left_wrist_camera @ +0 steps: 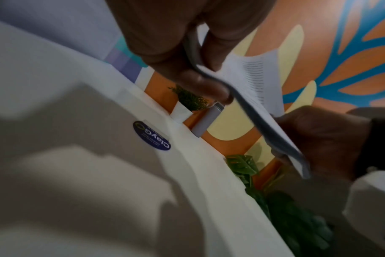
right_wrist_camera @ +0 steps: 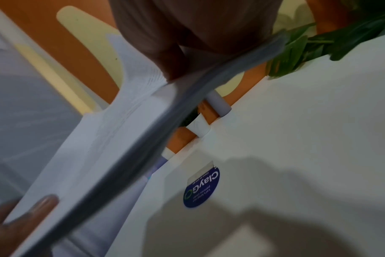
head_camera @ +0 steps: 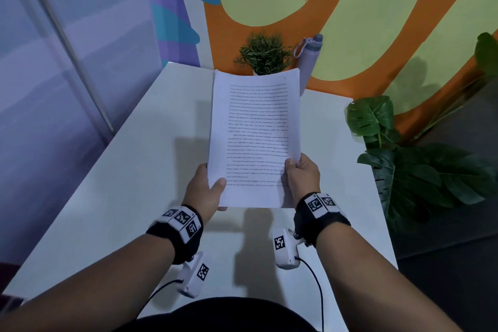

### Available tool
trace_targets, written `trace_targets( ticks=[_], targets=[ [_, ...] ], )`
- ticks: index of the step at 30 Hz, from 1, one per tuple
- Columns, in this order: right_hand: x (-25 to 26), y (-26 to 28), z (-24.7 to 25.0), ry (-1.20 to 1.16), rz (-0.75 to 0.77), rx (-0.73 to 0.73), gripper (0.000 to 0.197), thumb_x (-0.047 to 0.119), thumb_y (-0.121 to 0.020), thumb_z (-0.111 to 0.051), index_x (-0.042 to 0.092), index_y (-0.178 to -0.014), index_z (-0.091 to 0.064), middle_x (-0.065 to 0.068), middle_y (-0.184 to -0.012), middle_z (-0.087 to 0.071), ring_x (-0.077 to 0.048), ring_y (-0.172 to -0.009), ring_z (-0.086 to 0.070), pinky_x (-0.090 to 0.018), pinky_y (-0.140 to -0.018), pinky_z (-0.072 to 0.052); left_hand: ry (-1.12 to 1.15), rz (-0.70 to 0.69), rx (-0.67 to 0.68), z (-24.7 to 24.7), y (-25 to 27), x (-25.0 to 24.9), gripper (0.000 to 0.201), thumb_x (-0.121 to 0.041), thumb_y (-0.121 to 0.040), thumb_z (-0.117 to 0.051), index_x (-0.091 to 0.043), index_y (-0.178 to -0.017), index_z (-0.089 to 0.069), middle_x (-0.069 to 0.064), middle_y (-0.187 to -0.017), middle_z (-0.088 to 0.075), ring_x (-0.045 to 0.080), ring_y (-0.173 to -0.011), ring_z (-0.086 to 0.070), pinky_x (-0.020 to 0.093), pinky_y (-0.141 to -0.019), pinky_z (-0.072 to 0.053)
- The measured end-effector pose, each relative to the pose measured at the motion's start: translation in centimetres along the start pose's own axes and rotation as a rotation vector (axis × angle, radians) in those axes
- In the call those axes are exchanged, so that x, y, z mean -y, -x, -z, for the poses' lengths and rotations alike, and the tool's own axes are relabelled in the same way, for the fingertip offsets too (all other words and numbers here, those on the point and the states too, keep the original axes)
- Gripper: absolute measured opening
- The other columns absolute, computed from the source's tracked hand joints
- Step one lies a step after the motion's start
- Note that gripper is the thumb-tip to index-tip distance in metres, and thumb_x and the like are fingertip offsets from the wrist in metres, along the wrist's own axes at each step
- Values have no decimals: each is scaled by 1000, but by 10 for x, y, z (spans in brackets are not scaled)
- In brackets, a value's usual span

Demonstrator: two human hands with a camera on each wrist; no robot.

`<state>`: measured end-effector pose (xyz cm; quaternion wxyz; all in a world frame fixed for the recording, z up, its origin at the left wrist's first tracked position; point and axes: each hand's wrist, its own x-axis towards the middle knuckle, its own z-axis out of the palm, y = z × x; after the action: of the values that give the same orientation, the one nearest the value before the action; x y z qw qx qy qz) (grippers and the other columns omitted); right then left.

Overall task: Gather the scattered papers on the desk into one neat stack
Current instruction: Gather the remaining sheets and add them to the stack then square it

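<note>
Above desk (head_camera: 107,197), paper stack (head_camera: 256,129) in both hands (head_camera: 250,183).

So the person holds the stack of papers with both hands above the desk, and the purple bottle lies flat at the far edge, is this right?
Not quite: the purple bottle stands upright at the far edge, as the head view shows. Both the left hand and right hand do hold the stack of papers above the desk.

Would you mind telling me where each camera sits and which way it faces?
Head: on the head, looking down at the paper stack held above the desk by left hand and right hand; both forearms show.
Left wrist: under the left hand, facing the stack's edge; both hands show.
Right wrist: under the right hand, facing the stack's underside.
Both wrist views share a blue sticker.
</note>
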<state>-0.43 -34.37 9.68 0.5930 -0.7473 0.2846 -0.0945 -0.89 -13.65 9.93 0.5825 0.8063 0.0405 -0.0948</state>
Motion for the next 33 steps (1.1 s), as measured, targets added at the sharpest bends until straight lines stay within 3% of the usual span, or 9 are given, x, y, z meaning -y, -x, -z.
trace_targets(
  ticks=[5, 7, 10, 13, 17, 21, 25, 30, 33],
  targets=[
    [-9, 0, -3, -15, -14, 64, 40, 41, -79, -59, 1, -88, -56, -13, -82, -65, -26, -73, -60, -45, -78, -54, -64, -38, -69, 9, -12, -3, 31, -13, -93, -47, -15, -124, -44, 4, -108, -57, 15, -75, -60, 17, -40, -48],
    [-8, 5, -1, -67, -42, 140, 29, 38, -84, -61, 11, -94, -62, -14, -96, -71, -30, -82, -66, -45, -76, -55, -51, -32, -84, 12, -15, -4, 33, -12, -93, -47, -16, -125, -44, 3, -109, -55, 20, -82, -59, 20, -44, -49],
    [-5, 17, -3, -124, -78, 292, 15, 25, -97, -48, 15, -104, -55, -9, -95, -71, -31, -66, -68, -30, -48, -53, -47, -16, -124, 16, -19, -5, 32, -13, -94, -46, -17, -126, -44, 0, -108, -54, 23, -87, -57, 28, -56, -53],
    [-6, 19, -14, -58, -25, 205, 17, 19, -97, -41, 15, -81, -42, -5, -64, -49, -20, -44, -40, -19, -38, -29, -57, -27, -161, 18, -23, -4, 31, -12, -93, -47, -16, -124, -45, 2, -105, -57, 24, -89, -57, 31, -72, -47],
    [-6, 16, -19, 100, 143, 88, 25, 16, -96, -40, 18, -72, -32, -6, -61, -42, -19, -54, -34, -23, -50, -33, -45, -37, -167, 16, -27, -8, 32, -10, -93, -48, -12, -125, -45, 0, -106, -56, 20, -94, -55, 27, -80, -40],
    [2, 19, -18, 97, 259, 67, 20, 18, -99, -41, 13, -79, -40, -3, -55, -45, -8, -42, -37, -19, -46, -36, -13, -14, -206, 15, -36, -12, 32, -12, -93, -49, -13, -125, -46, 0, -107, -56, 21, -95, -54, 29, -81, -41],
    [9, 16, -17, -133, 38, 243, 18, 15, -99, -39, 5, -105, -53, -10, -82, -63, -19, -48, -55, -27, -44, -45, -31, 57, -200, 21, -49, -7, 32, -17, -92, -51, -14, -124, -47, 6, -112, -61, 30, -98, -60, 41, -86, -53],
    [-2, -3, -10, -214, -89, 128, 19, 5, -96, -40, -5, -99, -56, -14, -85, -64, -22, -40, -49, -24, -40, -45, -117, 122, -23, 13, -57, -5, 36, -32, -96, -42, -17, -128, -46, 12, -118, -62, 38, -106, -61, 44, -88, -51],
    [-16, -23, 3, -271, -173, 14, 17, 5, -97, -41, 2, -94, -57, -15, -83, -62, -17, -34, -49, -18, -36, -42, -130, 124, 54, 6, -61, 0, 41, -30, -95, -45, -16, -133, -41, 5, -112, -60, 27, -78, -64, 34, -73, -51]
  ],
)
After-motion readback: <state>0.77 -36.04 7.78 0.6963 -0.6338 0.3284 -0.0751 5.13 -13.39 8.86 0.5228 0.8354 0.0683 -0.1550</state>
